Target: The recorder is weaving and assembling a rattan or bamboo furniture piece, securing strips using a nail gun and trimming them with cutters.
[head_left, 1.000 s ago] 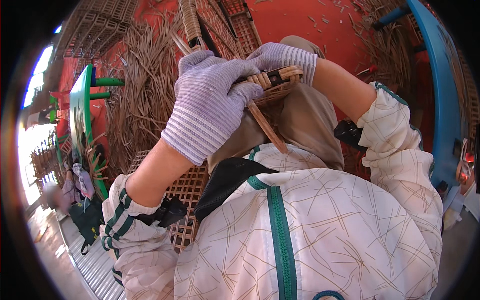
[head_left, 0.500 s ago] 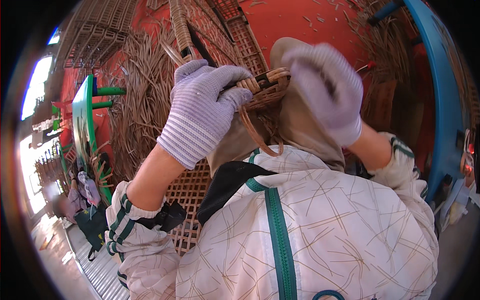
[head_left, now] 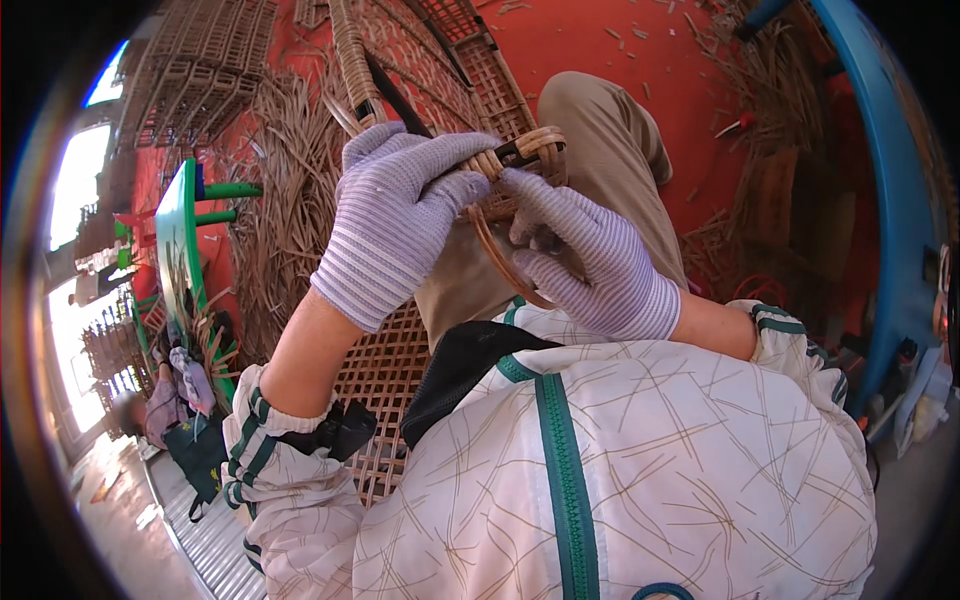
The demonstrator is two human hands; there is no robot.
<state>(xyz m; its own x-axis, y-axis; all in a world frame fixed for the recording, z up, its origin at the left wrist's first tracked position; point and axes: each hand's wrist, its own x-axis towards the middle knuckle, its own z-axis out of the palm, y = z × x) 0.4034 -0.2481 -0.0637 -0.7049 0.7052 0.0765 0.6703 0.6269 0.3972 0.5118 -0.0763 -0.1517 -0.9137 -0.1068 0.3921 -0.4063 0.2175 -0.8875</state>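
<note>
A wicker basket frame (head_left: 505, 90) lies ahead of me, its black rods partly wound with tan strip. My left hand (head_left: 390, 220), in a lavender-and-white striped knit glove, is closed around the wound rod (head_left: 487, 163), thumb and forefinger pinching the coils. From those coils a brown rattan strip (head_left: 495, 250) hangs in a loop toward my lap. My right hand (head_left: 600, 260), gloved alike, has its fingers curled with the forefinger tip at the coils. The strip's lower end passes behind this hand; its exact hold is partly hidden.
Loose strips (head_left: 270, 200) heap on the red floor at left, beside a green stool (head_left: 175, 240) and stacked woven baskets (head_left: 200, 80). A woven panel (head_left: 385, 390) is beside my left forearm. At right stand a blue table (head_left: 890, 180) and a red-handled tool (head_left: 740, 124) on the floor.
My right hand, blurred and raised to the right of the rod before, has come down and left to the coils. My left hand keeps its grip, and my trouser knee is now uncovered.
</note>
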